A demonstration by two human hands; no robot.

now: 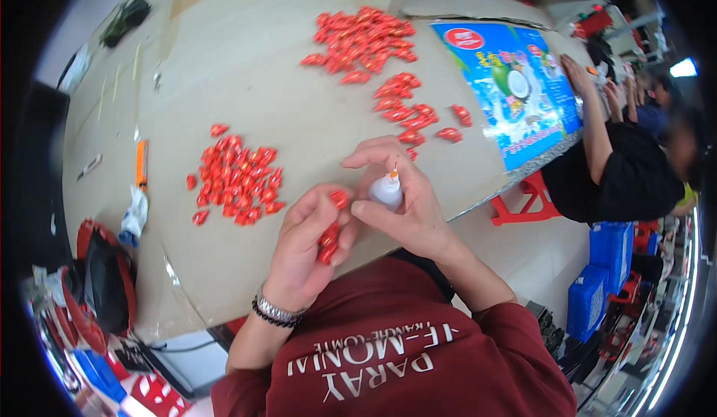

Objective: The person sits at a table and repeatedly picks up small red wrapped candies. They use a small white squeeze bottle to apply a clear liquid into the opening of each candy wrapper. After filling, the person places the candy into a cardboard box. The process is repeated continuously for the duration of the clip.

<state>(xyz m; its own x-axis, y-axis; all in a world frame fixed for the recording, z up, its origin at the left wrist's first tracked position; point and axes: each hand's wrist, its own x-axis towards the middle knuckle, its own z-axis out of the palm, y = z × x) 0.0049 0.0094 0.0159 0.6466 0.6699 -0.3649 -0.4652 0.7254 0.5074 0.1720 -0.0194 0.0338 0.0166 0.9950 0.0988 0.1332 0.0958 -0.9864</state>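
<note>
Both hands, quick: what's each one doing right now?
Left hand: closed, holding a few small red pieces.
Right hand: partly curled, holding a small white bottle with its narrow tip up.

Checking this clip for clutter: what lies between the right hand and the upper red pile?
In the head view, a looser group of red pieces lies on the table between the right hand and the upper red pile.

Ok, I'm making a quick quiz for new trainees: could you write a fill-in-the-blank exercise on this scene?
1. The small pieces in the left hand are coloured ____.
2. The bottle in the right hand is ____.
3. The bracelets are on the person's ____ wrist.
4. The poster on the table is mainly ____.

Missing words: red; white; left; blue.
</note>
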